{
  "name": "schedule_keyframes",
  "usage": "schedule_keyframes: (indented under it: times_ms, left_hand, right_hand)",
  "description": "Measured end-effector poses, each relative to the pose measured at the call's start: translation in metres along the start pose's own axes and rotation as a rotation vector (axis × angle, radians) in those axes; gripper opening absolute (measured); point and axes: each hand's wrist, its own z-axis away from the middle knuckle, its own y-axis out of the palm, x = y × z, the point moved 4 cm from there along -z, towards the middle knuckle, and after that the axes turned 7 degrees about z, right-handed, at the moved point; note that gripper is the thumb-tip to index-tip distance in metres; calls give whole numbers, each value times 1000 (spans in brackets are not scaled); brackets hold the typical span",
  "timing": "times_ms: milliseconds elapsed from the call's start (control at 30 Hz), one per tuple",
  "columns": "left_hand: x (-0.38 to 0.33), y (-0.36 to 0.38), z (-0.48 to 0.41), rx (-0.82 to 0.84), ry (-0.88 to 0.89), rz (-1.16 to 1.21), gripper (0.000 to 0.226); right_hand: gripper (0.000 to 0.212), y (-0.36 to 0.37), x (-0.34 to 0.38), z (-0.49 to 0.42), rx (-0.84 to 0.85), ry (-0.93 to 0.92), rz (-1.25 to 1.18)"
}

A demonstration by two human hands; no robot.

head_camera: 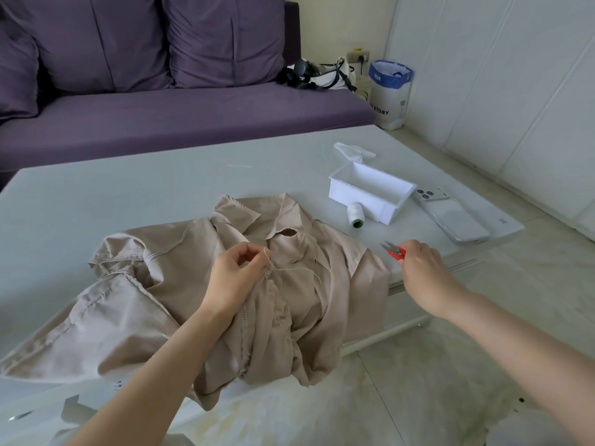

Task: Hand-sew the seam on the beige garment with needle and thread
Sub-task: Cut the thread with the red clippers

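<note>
**As Thread Is Pinched Over a Seam, Snips Are Held at the Table's Edge**

While a purple sofa [161, 117] is seen behind at far left, a beige garment [112, 323] is spread crumpled over a pale table [128, 194], with its lower part hung off the near edge. Near the garment's middle, the left hand [236, 275] is rested on bunched cloth. Its thumb and forefinger are pinched together on a pale thread [296, 269] and the other fingers are loosely curled. From the pinch the thread is run rightward across the folds. A needle cannot be made out. Beyond the garment, a short stray strand [240, 165] is laid on the tabletop. To the right, a white spool [355, 214] is laid on its side just beside an open white box [354, 196], behind which a crumpled wrapper [352, 151] is seen. Just beside the garment's right edge, red-handled snips [394, 251] are gripped by the right hand [421, 268]. The fingers are curled round the handle and the blades are pointed up and left. Farther right, a phone [454, 217] is laid face down near the table's corner. On the floor by the wall, a white paper bag [390, 94] with a blue rim is stood upright.
</note>
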Motion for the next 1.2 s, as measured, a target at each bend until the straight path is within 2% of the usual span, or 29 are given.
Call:
schedule_keyframes:
  times_ms: [100,167,233,333,433,533,733,933,1067,1200]
  left_hand:
    - [-1,3,3,34,-30,50,13]
    - [-2,5,4,45,-49,81,11]
    - [-3,5,6,45,-73,115,11]
    - [-3,4,7,43,-114,163,13]
    - [-4,2,8,37,-147,186,16]
    - [-5,-1,9,72,-181,219,16]
    - [-10,0,14,135,-226,271,14]
    - [-12,0,16,183,-234,247,21]
    - [-11,1,16,197,-240,223,25]
    - [-13,3,17,214,-278,289,19]
  right_hand:
    - [28,-18,13,10,-125,28,-284]
    - [28,-33,32,19,-142,-8,-512]
    - [27,-41,59,32,-48,-40,-723]
    - [33,-33,91,42,110,-60,-850]
    - [25,-25,114,47,260,-103,-1070]
    - [22,-31,125,49,324,-145,-1097]
    - [24,-40,131,45,333,-170,-1046]
    - [27,-42,133,46,416,-219,-996]
    - [24,-46,136,49,460,-244,-1080]
    - [24,-49,139,52,488,-261,-1158]
